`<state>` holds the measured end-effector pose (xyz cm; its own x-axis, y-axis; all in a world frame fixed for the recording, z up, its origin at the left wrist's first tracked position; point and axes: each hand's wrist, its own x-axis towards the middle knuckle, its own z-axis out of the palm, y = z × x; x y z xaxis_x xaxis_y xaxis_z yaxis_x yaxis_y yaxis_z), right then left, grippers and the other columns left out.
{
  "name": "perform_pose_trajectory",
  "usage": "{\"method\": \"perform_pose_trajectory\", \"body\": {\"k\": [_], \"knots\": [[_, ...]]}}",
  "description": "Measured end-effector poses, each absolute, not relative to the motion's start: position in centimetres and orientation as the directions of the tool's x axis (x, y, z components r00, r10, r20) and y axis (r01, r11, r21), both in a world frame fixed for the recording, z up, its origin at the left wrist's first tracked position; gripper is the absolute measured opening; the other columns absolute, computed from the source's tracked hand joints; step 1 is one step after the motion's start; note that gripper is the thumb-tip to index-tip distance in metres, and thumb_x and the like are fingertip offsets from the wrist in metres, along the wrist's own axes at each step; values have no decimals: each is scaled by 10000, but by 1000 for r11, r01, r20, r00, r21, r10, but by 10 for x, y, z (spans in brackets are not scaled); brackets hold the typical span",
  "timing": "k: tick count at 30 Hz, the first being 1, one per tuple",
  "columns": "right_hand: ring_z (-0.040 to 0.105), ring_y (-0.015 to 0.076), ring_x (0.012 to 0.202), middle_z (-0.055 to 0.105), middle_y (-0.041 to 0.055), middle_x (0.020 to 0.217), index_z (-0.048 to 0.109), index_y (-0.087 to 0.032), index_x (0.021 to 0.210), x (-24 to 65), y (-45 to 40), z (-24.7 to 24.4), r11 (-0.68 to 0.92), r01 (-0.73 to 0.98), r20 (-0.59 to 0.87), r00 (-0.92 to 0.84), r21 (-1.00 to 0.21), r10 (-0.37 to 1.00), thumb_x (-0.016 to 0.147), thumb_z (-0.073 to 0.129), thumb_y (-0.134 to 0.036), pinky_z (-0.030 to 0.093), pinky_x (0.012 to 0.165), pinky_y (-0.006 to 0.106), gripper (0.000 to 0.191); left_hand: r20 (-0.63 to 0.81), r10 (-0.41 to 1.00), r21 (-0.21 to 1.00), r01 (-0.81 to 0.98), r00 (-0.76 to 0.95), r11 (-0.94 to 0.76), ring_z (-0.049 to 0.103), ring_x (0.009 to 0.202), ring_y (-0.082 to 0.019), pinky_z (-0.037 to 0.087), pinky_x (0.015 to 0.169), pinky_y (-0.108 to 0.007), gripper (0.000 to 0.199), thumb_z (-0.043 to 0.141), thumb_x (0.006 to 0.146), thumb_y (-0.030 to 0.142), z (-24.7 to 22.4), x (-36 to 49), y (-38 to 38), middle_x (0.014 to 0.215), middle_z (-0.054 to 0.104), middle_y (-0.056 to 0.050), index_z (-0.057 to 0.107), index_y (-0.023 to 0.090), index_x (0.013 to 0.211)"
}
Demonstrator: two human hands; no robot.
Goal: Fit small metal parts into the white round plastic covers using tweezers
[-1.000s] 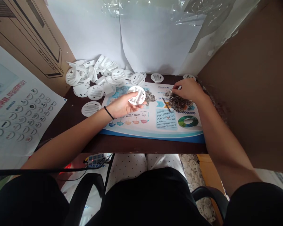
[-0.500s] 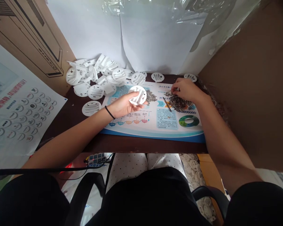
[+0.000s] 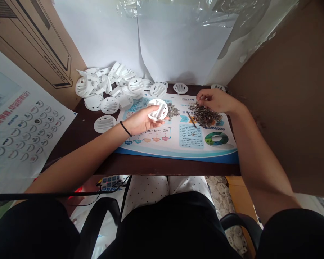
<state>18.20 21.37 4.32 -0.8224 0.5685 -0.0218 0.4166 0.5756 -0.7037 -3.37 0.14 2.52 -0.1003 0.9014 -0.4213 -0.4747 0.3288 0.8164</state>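
Observation:
My left hand (image 3: 144,120) holds a round white slotted part (image 3: 158,110), thumb on its face, over the printed sheet (image 3: 162,151). At the back edge of a large pile of small metal pieces (image 3: 206,117), my right hand (image 3: 212,100) has its thumb and fingertips pinched together; whatever is between them is too small to make out. A smaller heap of metal pieces (image 3: 173,111) lies just right of the white part. Between the two heaps rests a thin dark rod (image 3: 191,119).
Many white round parts (image 3: 109,105) are piled at the back left of the dark table (image 3: 151,166). Single ones (image 3: 180,88) lie along the back. Cardboard (image 3: 286,108) stands at the right, a printed paper (image 3: 18,133) at the left. A black cable (image 3: 56,195) crosses the lower left.
My right hand has shifted slightly right, its fingers still pinched above the metal pile. The sheet's right edge has moved a little to the right. My left hand stays put with the white part.

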Motion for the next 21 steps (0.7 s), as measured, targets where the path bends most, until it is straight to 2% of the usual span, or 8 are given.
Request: {"method": "perform_pose_trajectory", "body": {"k": [4, 7, 10, 13, 17, 21], "knots": [[460, 119, 569, 642, 28, 730, 581, -243, 813, 180, 204, 46, 346, 431, -110, -743, -833, 660, 876, 626, -276, 384, 573, 330, 84, -431, 896, 810, -482, -104, 334, 650, 533, -81, 519, 523, -154, 371, 406, 1051, 273, 25, -33, 2, 896, 774, -152, 562, 55, 1308], [519, 141, 628, 648, 27, 743, 632, -245, 815, 172, 196, 44, 250, 322, -68, -725, -913, 686, 823, 710, -299, 459, 618, 343, 94, -420, 904, 808, -486, -81, 332, 658, 548, -90, 523, 526, -162, 415, 392, 1061, 309, 24, -34, 2, 900, 774, -147, 553, 60, 1351], [593, 164, 731, 680, 38, 837, 656, -260, 861, 161, 186, 39, 191, 263, -64, -726, -946, 685, 778, 766, -396, 511, 648, 338, 194, -400, 916, 809, -487, -44, 330, 673, 567, -116, 530, 514, -190, 524, 347, 1072, 442, 22, -35, 2, 888, 767, -145, 574, 62, 1353], [559, 138, 677, 673, 21, 838, 659, -279, 881, 151, 173, 36, 171, 227, -65, -761, -959, 645, 774, 764, -481, 483, 593, 315, 251, -385, 923, 811, -482, -15, 331, 682, 575, -137, 541, 514, -213, 663, 289, 1056, 567, 21, -36, 1, 882, 764, -160, 614, 51, 1315], [425, 81, 551, 635, -15, 743, 655, -266, 860, 145, 153, 38, 136, 126, -32, -839, -983, 543, 743, 797, -475, 389, 496, 270, 278, -387, 922, 821, -467, -28, 330, 682, 572, -149, 549, 525, -226, 728, 231, 1053, 592, 21, -35, 2, 848, 760, -176, 635, 27, 1271], [588, 105, 677, 675, -2, 801, 649, -250, 872, 140, 138, 38, 8, 45, -35, -864, -999, 502, 733, 827, -462, 525, 616, 272, 310, -384, 921, 835, -449, -64, 317, 673, 579, -137, 540, 541, -211, 734, 224, 1056, 595, 21, -34, 2, 833, 762, -152, 640, 31, 1274]]}}
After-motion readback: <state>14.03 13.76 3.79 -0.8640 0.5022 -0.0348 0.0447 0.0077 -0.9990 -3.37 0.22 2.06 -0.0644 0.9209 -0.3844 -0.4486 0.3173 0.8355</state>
